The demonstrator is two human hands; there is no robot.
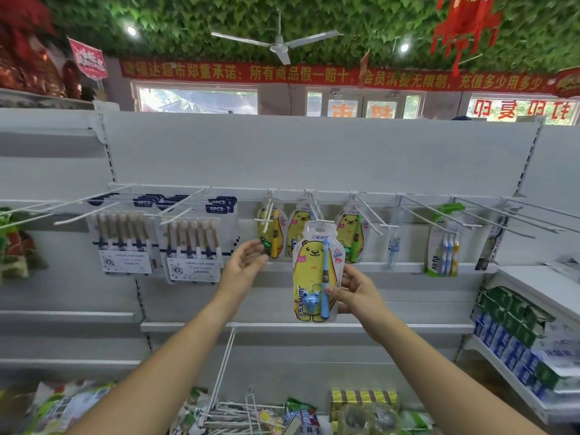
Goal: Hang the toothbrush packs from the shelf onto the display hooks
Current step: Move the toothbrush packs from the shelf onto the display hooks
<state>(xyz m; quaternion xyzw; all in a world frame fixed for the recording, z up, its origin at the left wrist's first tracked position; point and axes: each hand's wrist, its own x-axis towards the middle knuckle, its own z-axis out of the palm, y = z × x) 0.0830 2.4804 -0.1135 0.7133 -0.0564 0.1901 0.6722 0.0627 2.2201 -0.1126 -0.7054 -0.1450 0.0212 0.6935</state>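
Grips yellow bear toothbrush pack in right hand. Holds left hand spread, empty, beside hung packs.

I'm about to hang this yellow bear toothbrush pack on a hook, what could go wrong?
The right hand pinches the yellow bear pack by its lower half only, so its top hole may wobble and miss the hook tip. The left hand is open close beside an already hung pack and might knock it askew.
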